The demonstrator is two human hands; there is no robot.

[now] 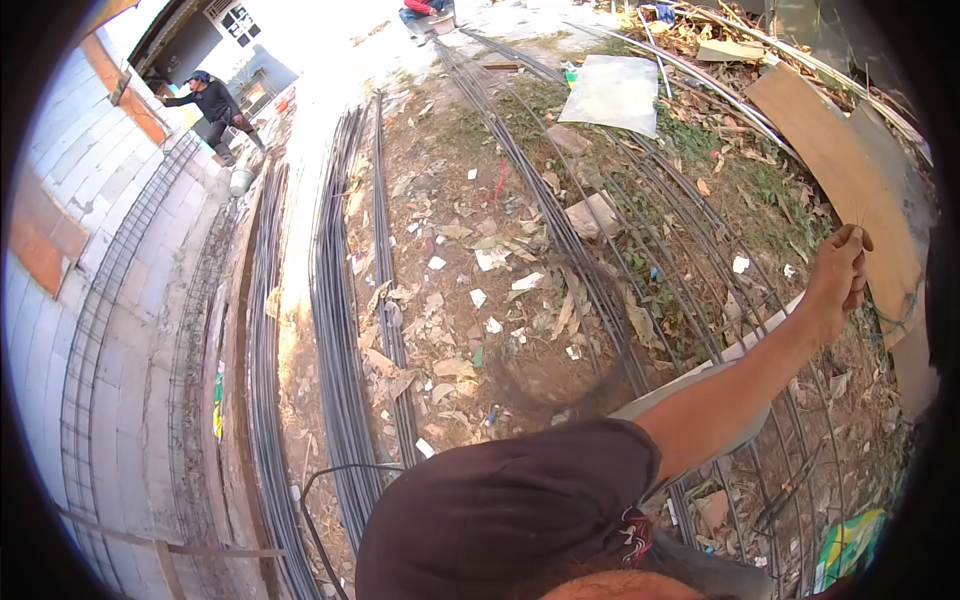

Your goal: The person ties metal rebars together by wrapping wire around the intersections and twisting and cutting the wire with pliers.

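My left arm reaches from a dark short sleeve across to the right. At its end my left hand is closed in a pinch. Thin wire, fine and hard to make out, sticks up from its fingertips. Just behind the hand leans a curved brown board. Beneath the arm run long steel bars and a pale strip. My right hand is out of sight; at the bottom edge only a blurred patch of skin shows.
Bundled rebar lies lengthwise on littered ground. A rebar cage runs along the block wall. One person in dark clothes is near a bucket; another person sits far back. A pale sheet lies among leaves.
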